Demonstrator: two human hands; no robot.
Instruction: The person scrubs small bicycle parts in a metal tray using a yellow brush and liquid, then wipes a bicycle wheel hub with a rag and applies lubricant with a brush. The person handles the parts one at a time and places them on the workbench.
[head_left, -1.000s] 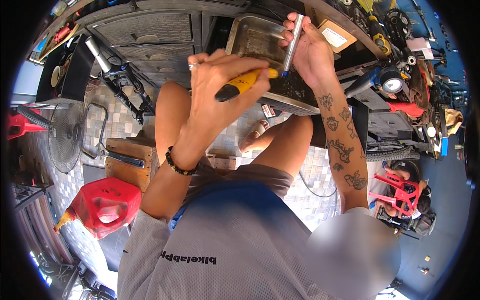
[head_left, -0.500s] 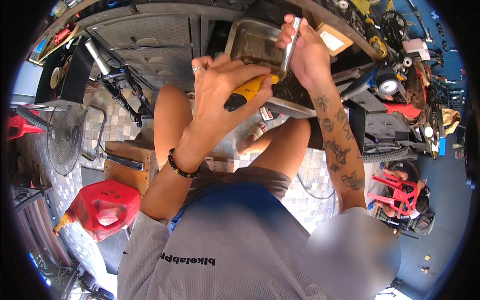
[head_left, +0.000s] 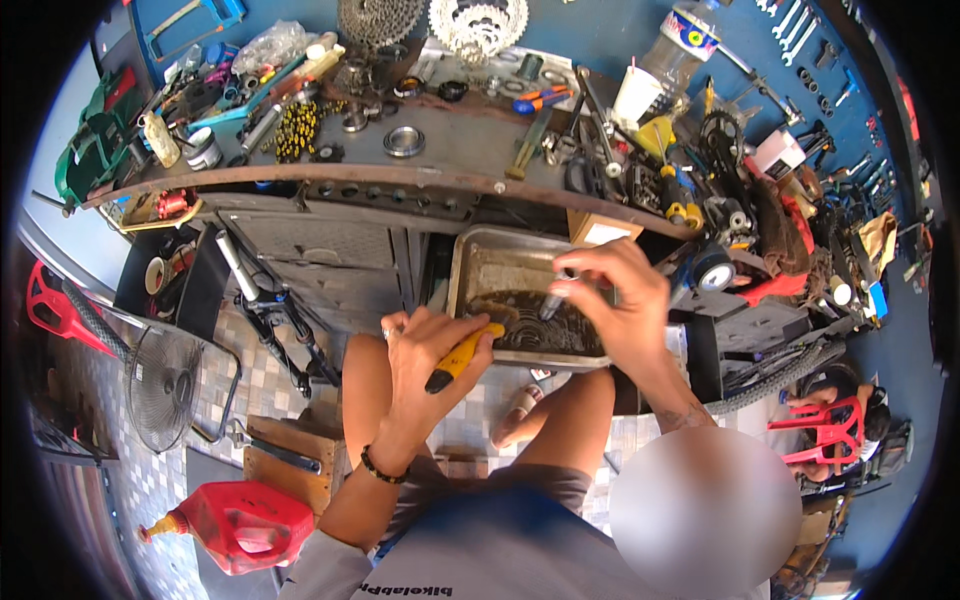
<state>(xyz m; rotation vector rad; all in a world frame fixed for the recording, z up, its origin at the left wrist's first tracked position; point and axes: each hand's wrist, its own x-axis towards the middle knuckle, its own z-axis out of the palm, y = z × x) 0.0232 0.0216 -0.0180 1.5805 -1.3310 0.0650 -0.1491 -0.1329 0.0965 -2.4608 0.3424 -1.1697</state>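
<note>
My left hand [head_left: 425,345] is closed round a yellow-handled brush [head_left: 458,362] with a black end. Its head points into the tray and is mostly hidden by my fingers. In my right hand [head_left: 625,295] a short silver metal tube [head_left: 553,303] is pinched between thumb and fingers, tilted with its lower end toward the liquid. Both hands are over the near part of a metal tray [head_left: 530,357] that holds dark, rippled liquid. The brush and the tube are apart.
Behind the tray runs a workbench [head_left: 350,170] crowded with tools, bearings and bike parts. A bicycle fork [head_left: 270,305] stands left of the tray. A red jug [head_left: 245,525], a wooden box [head_left: 290,465] and a fan [head_left: 165,390] are at lower left. Someone sits on a red chair [head_left: 830,430] at right.
My view has tilted up, bringing the bench top into sight. The tube has turned from upright to pointing down at the liquid, and the brush has come away from it.
</note>
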